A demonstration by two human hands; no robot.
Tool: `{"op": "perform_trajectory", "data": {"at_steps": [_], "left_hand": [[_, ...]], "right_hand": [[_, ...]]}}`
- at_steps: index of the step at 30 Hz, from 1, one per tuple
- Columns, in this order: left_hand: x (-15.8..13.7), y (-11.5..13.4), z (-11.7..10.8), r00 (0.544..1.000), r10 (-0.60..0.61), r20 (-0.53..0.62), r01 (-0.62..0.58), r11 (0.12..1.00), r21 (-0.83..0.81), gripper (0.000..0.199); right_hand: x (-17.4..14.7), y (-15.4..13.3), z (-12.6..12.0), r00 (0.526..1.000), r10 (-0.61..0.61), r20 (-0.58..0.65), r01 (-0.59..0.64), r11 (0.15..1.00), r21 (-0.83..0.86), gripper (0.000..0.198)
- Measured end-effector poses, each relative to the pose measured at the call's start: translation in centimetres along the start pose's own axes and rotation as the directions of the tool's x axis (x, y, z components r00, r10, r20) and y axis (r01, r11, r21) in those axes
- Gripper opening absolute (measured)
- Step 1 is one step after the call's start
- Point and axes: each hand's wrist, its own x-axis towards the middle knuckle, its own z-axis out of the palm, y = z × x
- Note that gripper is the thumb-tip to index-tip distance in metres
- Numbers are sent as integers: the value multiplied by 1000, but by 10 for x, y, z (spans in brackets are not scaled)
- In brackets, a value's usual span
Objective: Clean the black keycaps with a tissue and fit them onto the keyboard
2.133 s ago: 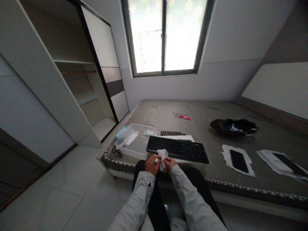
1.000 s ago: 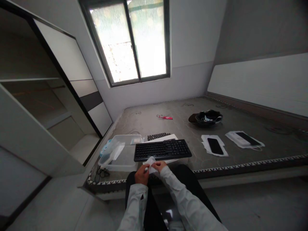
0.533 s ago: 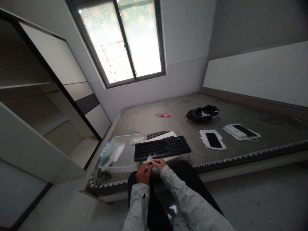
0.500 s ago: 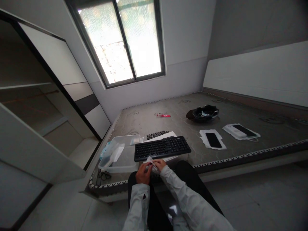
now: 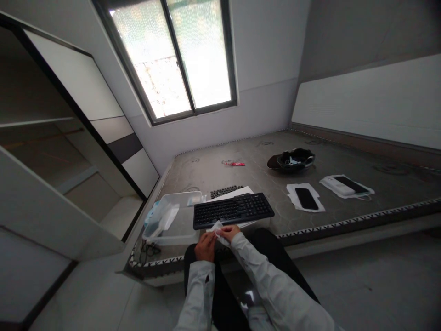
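On the grey mattress [image 5: 257,179] I see an upturned dark cap [image 5: 274,162] with something pale inside, a small red item [image 5: 237,164] left of it, and nearer me a black, phone-like slab [image 5: 306,198] on a white sheet [image 5: 292,194]. Beyond is a bright two-pane window [image 5: 206,59]; far left, an open wardrobe [image 5: 65,73].

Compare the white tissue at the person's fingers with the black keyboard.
The white tissue is pale and small; the black keyboard is dark and much larger. The tissue is crumpled, while the keyboard is a flat slab with rows of keys. The tissue is pinched between the left hand and right hand; the keyboard lies just beyond, ungripped. Both are in front of the person.
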Motion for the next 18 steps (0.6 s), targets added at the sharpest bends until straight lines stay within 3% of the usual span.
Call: {"op": "perform_trajectory", "data": {"at_steps": [18], "left_hand": [[1,6,-1,1000,-18,17,19,999,-35,20]], "right_hand": [[3,5,0,999,-41,5,41,996,-76,46]]}}
